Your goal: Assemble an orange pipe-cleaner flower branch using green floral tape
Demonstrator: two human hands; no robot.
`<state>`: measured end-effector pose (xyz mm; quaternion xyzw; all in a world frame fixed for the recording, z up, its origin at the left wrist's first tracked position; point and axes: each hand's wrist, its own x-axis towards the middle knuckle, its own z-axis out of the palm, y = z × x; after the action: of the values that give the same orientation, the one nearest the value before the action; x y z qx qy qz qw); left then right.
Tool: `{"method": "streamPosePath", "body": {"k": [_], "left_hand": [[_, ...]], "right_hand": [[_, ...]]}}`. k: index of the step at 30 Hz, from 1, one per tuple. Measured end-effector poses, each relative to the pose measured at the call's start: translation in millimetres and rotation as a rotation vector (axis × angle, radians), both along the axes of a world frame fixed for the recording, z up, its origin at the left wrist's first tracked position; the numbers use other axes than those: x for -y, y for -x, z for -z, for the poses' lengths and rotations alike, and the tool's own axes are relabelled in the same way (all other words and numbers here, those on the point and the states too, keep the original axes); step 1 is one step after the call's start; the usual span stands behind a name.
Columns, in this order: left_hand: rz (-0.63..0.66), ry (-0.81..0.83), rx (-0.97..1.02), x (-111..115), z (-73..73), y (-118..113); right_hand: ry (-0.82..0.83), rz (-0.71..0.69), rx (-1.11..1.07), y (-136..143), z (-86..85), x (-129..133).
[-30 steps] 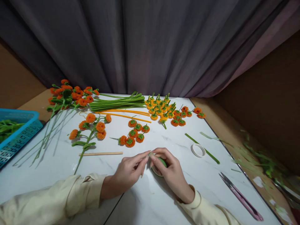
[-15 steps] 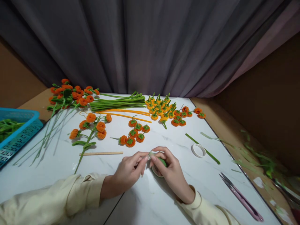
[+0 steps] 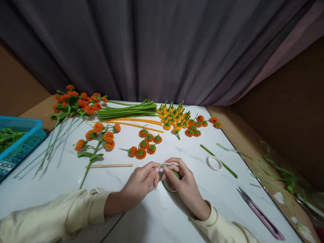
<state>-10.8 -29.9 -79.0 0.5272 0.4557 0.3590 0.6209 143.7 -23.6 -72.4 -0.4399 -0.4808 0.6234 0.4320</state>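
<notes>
My left hand (image 3: 140, 184) is closed, thumb and forefinger pinched together. Right beside it, my right hand (image 3: 186, 185) curls around a roll of green tape (image 3: 166, 185), with its thumb and forefinger pinched too. The fingertips of both hands meet at a small pale-green bit (image 3: 162, 166), mostly hidden and too small to name. Just beyond the hands lies a cluster of orange fuzzy pumpkin-like pieces with green tops (image 3: 144, 144). A wooden stick (image 3: 108, 165) rests left of them, by a green stem bearing several orange pieces (image 3: 97, 148).
Further back are green pipe cleaners (image 3: 128, 111), yellow pieces (image 3: 172, 116) and finished orange stems (image 3: 73, 101). On the right lie a white ring (image 3: 214, 163), a green strip (image 3: 219, 161) and pink-handled snips (image 3: 262, 214). A blue basket (image 3: 22, 148) stands left; a curtain (image 3: 157, 50) hangs behind.
My left hand's fingers have shifted slightly and its forearm has moved a little left. The tape roll in my right hand has tilted slightly. The other things lie as before.
</notes>
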Motion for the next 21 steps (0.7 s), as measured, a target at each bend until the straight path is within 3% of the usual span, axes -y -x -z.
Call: {"method": "streamPosePath", "body": {"k": [3, 11, 21], "left_hand": [[-0.032, 0.009, 0.016, 2.7, 2.7, -0.7], [-0.049, -0.049, -0.003, 6.9, 2.8, -0.5], [-0.042, -0.113, -0.077, 8.8, 2.6, 1.2]], "right_hand": [[-0.033, 0.018, 0.010, 0.2, 0.8, 1.7], [-0.351, 0.054, 0.305, -2.3, -1.6, 6.0], [-0.309, 0.080, 0.258, -0.4, -0.2, 7.1]]}}
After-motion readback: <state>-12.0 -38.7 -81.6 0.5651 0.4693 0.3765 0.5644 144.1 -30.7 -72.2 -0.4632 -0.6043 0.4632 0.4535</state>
